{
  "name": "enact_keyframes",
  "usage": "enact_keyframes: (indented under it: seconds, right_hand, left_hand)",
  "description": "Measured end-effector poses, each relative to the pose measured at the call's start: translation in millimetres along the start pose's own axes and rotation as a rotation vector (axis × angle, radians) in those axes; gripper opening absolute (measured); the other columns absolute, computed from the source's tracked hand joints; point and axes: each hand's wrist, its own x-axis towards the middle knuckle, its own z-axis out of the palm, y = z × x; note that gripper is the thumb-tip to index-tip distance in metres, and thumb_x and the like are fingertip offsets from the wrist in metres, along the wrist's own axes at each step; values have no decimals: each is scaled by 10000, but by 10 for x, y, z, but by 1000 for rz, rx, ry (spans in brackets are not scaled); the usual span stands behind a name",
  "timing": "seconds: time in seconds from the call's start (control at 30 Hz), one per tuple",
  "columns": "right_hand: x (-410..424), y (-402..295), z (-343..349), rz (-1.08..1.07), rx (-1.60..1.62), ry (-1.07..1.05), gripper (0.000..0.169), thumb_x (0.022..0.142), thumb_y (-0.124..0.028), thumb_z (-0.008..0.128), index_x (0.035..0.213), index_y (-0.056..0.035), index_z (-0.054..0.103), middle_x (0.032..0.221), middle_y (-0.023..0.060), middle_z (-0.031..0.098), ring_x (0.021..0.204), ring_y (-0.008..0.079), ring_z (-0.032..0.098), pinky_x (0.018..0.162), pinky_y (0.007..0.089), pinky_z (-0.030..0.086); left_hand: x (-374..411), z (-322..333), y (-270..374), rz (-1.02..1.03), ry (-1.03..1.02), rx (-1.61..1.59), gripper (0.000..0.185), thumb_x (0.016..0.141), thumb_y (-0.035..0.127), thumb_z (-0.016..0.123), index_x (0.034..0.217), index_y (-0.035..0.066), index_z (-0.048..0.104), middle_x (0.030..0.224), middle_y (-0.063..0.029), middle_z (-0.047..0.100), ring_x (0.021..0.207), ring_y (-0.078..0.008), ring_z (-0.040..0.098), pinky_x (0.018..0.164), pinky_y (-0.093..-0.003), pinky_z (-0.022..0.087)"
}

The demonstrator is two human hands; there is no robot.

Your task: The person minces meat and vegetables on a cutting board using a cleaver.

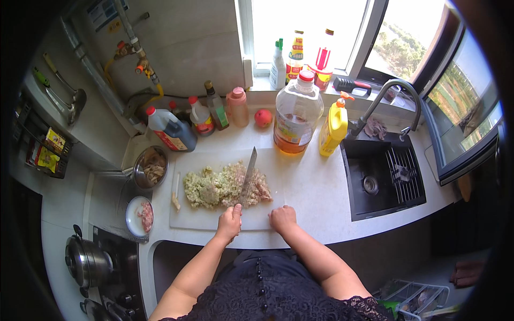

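Observation:
My left hand (229,222) grips the handle of a kitchen cleaver (249,176), its broad blade pointing away from me. The blade stands over the right part of a spread mound of chopped green vegetable and minced meat (217,186). Under the mound lies a white cutting board (225,223). My right hand (283,219) rests as a loose fist at the board's near right corner, with nothing visible in it. A pale stick-shaped piece (176,192) lies along the board's left side. The mound is greener on the left and pinker on the right.
Left of the board are a steel bowl (138,176) and a white bowl with minced meat (132,220). Behind stand sauce bottles (174,130), a red fruit (263,118), a large oil jug (299,116) and a yellow pump bottle (333,128). A black sink (361,210) is at right.

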Motion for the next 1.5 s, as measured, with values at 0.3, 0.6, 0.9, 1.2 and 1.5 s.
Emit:
enact_keyframes:
  seconds: [0.3, 0.6, 0.9, 1.2, 1.5]
  right_hand:
    - [-34, 57, 32, -58, 39, 110, 320, 814, -343, 554, 662, -94, 686, 687, 95, 660, 703, 261, 634, 656, 374, 491]
    - [-441, 131, 5, 82, 298, 257, 347, 786, -310, 573, 544, -66, 622, 535, 154, 581, 509, 313, 596, 495, 410, 484]
    - [-320, 98, 34, 45, 375, 251, 348, 786, -315, 575, 557, -57, 621, 559, 166, 588, 531, 332, 595, 524, 424, 486]
    - [-256, 64, 21, 30, 396, 181, 367, 797, -341, 562, 575, -57, 633, 584, 167, 601, 567, 339, 606, 554, 436, 493]
    - [-192, 22, 38, 29, 390, 226, 360, 802, -335, 565, 578, -60, 626, 581, 160, 598, 552, 341, 598, 535, 435, 488]
  left_hand:
    - [-136, 104, 156, 55, -96, -45, 494, 932, 463, 421, 809, -4, 525, 512, -30, 477, 363, -115, 448, 328, -277, 362]
    - [-97, 442, 35, -125, -306, -81, 491, 928, 471, 425, 799, 7, 524, 528, -24, 473, 357, -112, 428, 313, -279, 338]
    - [-102, 180, 61, -176, -87, -184, 466, 931, 472, 411, 822, 30, 509, 528, -10, 458, 359, -99, 415, 309, -264, 341]
    - [-115, -86, 117, -315, -84, -364, 494, 923, 537, 366, 891, 54, 465, 570, 13, 428, 379, -79, 378, 349, -248, 359]
    - [-17, -59, 33, -47, 41, 95, 480, 933, 487, 391, 830, 26, 474, 535, -11, 439, 352, -97, 400, 318, -265, 348]
